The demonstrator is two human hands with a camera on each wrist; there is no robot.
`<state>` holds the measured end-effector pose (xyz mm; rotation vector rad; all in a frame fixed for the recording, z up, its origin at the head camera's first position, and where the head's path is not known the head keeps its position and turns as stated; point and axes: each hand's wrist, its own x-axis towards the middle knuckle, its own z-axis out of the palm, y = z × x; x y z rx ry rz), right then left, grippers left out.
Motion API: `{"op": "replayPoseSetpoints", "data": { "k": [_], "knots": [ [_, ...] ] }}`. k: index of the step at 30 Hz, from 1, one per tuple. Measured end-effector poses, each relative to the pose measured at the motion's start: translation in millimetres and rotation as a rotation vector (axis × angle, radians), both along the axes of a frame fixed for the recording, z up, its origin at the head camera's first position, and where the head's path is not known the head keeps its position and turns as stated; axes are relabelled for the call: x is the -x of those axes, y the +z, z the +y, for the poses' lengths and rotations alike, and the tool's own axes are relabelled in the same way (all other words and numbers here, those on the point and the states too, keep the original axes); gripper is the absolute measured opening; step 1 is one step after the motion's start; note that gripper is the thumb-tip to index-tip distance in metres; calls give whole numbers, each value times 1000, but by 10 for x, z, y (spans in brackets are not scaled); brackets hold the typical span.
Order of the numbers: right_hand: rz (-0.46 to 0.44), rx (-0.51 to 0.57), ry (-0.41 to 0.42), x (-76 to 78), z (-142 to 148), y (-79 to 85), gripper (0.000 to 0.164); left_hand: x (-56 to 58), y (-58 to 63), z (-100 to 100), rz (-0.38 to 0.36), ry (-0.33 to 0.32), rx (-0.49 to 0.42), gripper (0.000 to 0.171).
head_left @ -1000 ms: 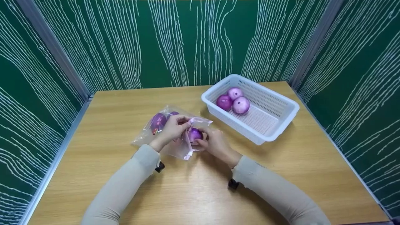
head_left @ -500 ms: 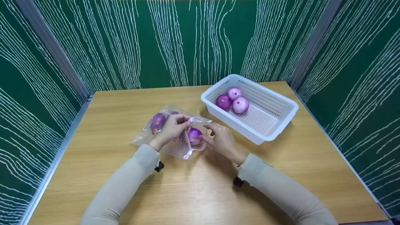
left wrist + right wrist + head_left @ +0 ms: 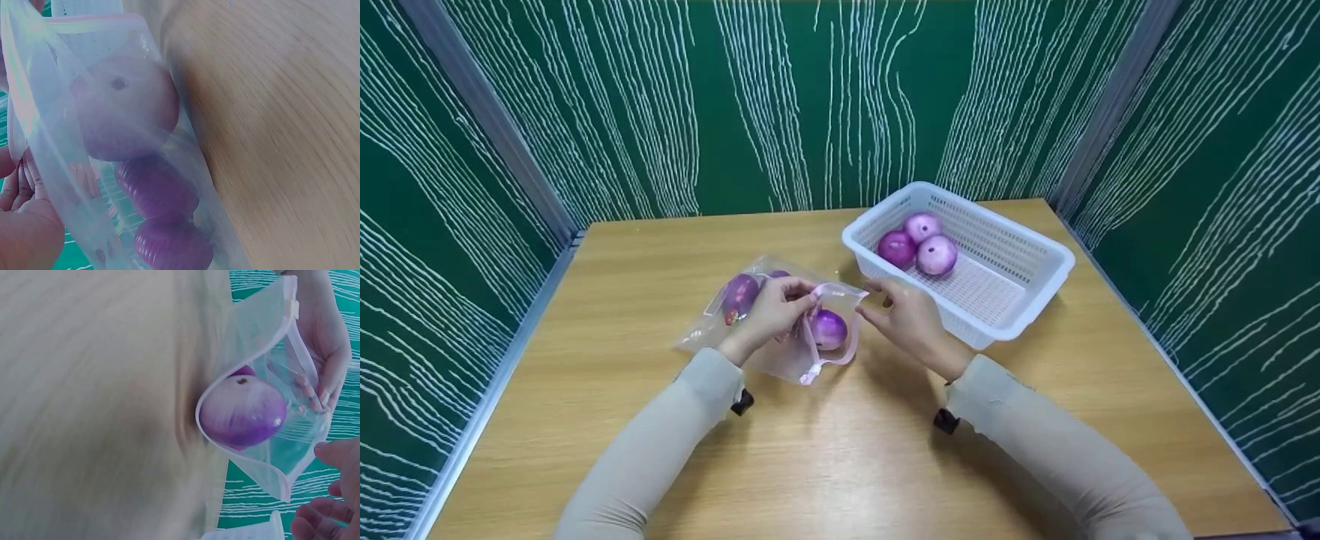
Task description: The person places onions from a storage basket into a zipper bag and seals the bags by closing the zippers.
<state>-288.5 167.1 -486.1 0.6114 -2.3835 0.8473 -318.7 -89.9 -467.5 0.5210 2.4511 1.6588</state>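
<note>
A clear zip bag [image 3: 787, 366] with a pink-edged mouth lies on the table, its mouth open toward the right. My left hand [image 3: 774, 307] pinches the upper edge of that mouth between thumb and fingers. Just inside sits a purple onion [image 3: 829, 330], also seen in the right wrist view as an onion [image 3: 244, 410] with a dark spot on top. Deeper in the bag are more onions [image 3: 741, 294]; the left wrist view shows ridged purple ones [image 3: 160, 188] behind the first. My right hand [image 3: 911, 319] holds nothing, its thumb and fingers apart, close by the mouth's right corner.
A white perforated basket [image 3: 1020, 319] stands at the back right, close behind my right hand, with three purple onions [image 3: 936, 255] in its left end. Wooden table [image 3: 607, 300] lies under everything. Green panels [image 3: 877, 105] with white lines enclose the back and sides.
My right hand has let go of the onion at the bag's mouth and drawn back to the right. The onion stays inside the mouth. My left hand keeps its hold on the bag.
</note>
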Motion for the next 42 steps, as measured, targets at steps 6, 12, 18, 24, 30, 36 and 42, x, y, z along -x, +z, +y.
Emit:
{"op": "replayPoseSetpoints", "data": {
  "k": [6,12,18,24,30,36,42],
  "knots": [
    [-1,-8,-36,59,80,100,40,-4,0,-6,3,-3,9,22],
    [-8,-4,-59,126,159,208,40,8,-2,2,14,-14,-27,21],
    [-60,9,-72,185,244,308,39,24,-8,14,35,-17,-50,21],
    [-111,6,-98,234,320,399,40,33,-24,17,39,-8,-41,20],
    [-76,-22,-137,316,434,423,38,32,-26,6,45,-18,-39,20],
    [-128,-26,-136,399,541,429,39,25,-23,2,40,-16,-43,20],
    [-112,-18,-85,498,645,400,41,26,-32,-7,23,-19,-55,20]
  ]
}}
